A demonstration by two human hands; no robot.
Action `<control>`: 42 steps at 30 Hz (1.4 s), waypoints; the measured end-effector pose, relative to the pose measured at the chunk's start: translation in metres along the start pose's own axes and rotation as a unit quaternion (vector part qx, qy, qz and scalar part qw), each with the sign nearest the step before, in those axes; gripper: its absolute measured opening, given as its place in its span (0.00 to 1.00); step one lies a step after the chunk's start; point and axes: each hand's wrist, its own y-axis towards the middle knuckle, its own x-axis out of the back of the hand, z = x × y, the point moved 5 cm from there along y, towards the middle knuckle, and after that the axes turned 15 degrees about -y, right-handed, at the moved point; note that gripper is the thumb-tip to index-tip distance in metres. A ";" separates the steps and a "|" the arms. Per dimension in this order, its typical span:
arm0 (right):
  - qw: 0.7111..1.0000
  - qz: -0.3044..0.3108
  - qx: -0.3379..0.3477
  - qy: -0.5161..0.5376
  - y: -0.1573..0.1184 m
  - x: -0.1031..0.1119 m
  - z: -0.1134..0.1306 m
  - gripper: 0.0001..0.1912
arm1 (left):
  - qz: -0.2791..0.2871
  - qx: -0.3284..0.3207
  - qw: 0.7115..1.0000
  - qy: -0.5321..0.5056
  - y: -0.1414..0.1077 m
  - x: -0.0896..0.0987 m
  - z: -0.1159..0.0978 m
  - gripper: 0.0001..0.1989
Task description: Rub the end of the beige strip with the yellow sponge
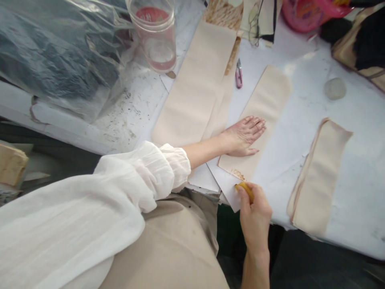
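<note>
My left hand lies flat on a beige strip of leather-like material, fingers stretched out and slightly apart. The strip has a rounded far end, and a brown smear marks its near edge. Just below that edge, my right hand pinches a small yellow piece between thumb and fingers; its exact kind is not clear. A sheet of white paper lies under the near end of the strip. Left of the strip are larger overlapping beige pieces, brown-smeared at the far end.
Pink-handled thread snips lie beyond my left hand. At right is a stack of beige strips, with a translucent round lump behind it. A clear plastic jar, a plastic-wrapped bundle and a pink basket stand farther back.
</note>
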 end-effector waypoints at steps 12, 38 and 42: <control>0.999 0.020 0.011 -0.039 -0.001 -0.009 0.007 0.12 | 0.008 0.009 1.000 0.005 0.000 0.001 0.000 0.42; 0.995 -0.006 -0.015 -0.102 0.005 -0.013 0.004 0.17 | -0.004 -0.003 1.000 0.002 -0.003 0.000 -0.003 0.41; 0.999 0.007 -0.029 -0.030 -0.005 0.002 -0.008 0.13 | 0.005 -0.001 1.000 0.001 -0.003 -0.001 -0.004 0.41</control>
